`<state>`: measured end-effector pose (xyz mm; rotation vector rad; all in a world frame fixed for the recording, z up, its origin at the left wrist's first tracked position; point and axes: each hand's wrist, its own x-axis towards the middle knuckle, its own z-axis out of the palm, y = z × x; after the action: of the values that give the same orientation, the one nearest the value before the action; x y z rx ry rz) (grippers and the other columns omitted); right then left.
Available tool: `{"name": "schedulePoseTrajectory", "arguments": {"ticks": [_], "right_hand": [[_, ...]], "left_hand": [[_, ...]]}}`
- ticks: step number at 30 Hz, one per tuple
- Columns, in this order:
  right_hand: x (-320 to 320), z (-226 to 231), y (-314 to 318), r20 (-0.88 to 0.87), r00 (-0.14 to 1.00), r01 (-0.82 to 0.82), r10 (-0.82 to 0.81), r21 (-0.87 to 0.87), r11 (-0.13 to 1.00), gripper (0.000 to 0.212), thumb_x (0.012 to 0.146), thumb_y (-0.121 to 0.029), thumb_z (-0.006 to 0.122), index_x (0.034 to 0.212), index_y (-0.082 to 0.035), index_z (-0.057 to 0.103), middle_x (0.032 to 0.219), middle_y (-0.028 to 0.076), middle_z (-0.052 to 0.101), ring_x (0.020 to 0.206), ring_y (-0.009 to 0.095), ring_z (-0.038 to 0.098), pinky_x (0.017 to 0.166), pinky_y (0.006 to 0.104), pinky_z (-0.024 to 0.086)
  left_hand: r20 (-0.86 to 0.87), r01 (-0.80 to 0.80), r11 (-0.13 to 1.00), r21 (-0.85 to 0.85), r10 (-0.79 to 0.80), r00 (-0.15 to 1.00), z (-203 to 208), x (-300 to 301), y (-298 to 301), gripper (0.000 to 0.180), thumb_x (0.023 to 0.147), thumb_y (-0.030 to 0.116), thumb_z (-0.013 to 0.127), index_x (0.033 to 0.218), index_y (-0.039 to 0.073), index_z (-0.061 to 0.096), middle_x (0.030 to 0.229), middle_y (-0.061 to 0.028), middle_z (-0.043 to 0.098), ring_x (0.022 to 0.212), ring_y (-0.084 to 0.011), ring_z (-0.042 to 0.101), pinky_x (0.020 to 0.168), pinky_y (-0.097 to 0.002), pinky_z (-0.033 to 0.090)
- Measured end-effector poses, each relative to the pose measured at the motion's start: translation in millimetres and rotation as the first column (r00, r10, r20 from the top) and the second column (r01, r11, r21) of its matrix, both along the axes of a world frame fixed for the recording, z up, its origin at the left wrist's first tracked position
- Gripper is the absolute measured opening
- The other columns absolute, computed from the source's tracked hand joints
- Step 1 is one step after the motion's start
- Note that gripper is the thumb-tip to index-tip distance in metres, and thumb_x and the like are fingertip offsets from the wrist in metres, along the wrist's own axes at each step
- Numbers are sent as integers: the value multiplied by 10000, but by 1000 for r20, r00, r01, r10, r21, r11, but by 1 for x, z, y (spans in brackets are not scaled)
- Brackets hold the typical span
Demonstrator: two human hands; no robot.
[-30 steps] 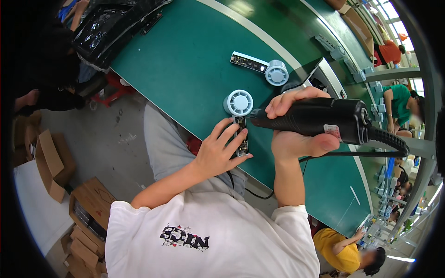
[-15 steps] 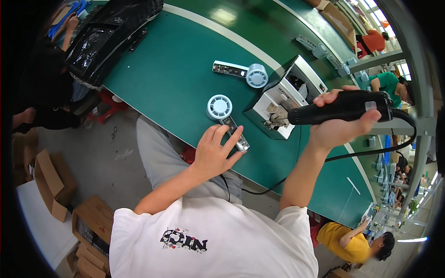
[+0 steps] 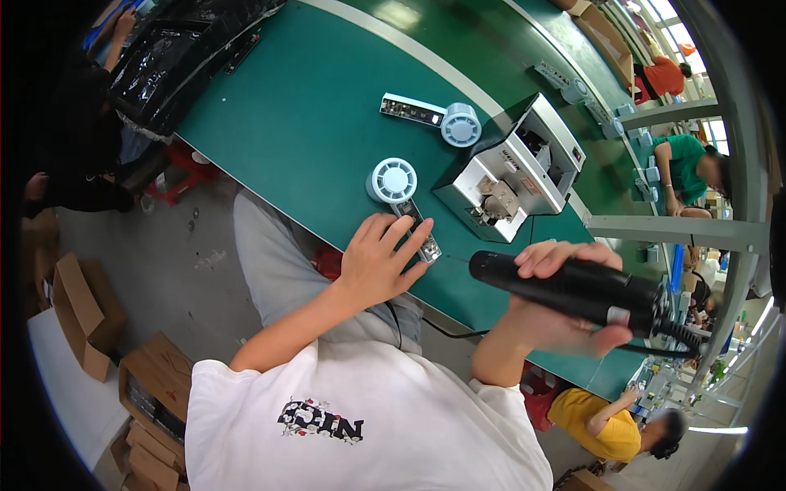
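My left hand (image 3: 378, 258) rests on the green workbench, its fingers and thumb about the handle of a pale blue handheld fan (image 3: 391, 181). The open handle bares a circuit board, and the round fan head points away from me. In my right hand (image 3: 557, 315) is a black electric screwdriver (image 3: 565, 286) with a coiled cord. Its thin bit points left toward the end of the fan's handle, apart from it. A second handheld fan (image 3: 460, 125), its handle open too, lies farther back. Right of both fans stands a silver and black screw feeder (image 3: 512, 176).
A black plastic-wrapped bundle (image 3: 176, 69) lies at the bench's far left end. Grey metal posts (image 3: 679, 231) rise at the right. More fans (image 3: 573, 90) line the far strip. Cardboard boxes (image 3: 82, 315) stand on the floor at left. Several people sit or stand nearby.
My right hand has brought the screwdriver down and toward me from beside the screw feeder, its bit now near the handle of the fan. My left hand stays on the handheld fan.
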<state>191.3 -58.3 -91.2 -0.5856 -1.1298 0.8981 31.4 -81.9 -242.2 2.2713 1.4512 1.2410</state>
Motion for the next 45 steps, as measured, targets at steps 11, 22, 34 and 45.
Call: {"name": "schedulePoseTrajectory", "arguments": {"ticks": [11,22,34,45], "right_hand": [[-19,-17,-11,45,998,41,-41,-20,999,892,835,-808,430,1095,42,501,729,167,584,589,275,584,587,399,510],[-25,-33,-9,138,986,100,-98,-10,995,905,806,-850,445,1057,18,486,699,144,572,564,246,574,548,366,513],[-23,-41,-13,129,990,-81,65,124,989,899,759,-841,552,1043,10,493,713,134,573,577,250,569,550,368,506],[21,30,56,-25,981,192,-193,-37,981,907,786,-867,400,992,-5,592,639,108,543,547,215,522,545,341,460]], "left_hand": [[-3,-7,1000,11,7,1000,-3,-2,0,621,717,281,768,1292,108,607,1087,-94,522,932,-302,557,834,-433,489],[0,-16,1000,-3,16,1000,-4,-1,-1,628,711,282,773,1294,118,605,1084,-96,526,956,-305,563,840,-430,498],[0,-8,1000,-14,8,1000,-3,-1,-1,629,717,285,763,1305,130,603,1088,-97,528,979,-322,566,844,-433,506],[27,-28,1000,14,28,999,-2,0,0,544,734,265,759,1243,120,635,1074,-98,545,914,-303,582,839,-420,512]]}}
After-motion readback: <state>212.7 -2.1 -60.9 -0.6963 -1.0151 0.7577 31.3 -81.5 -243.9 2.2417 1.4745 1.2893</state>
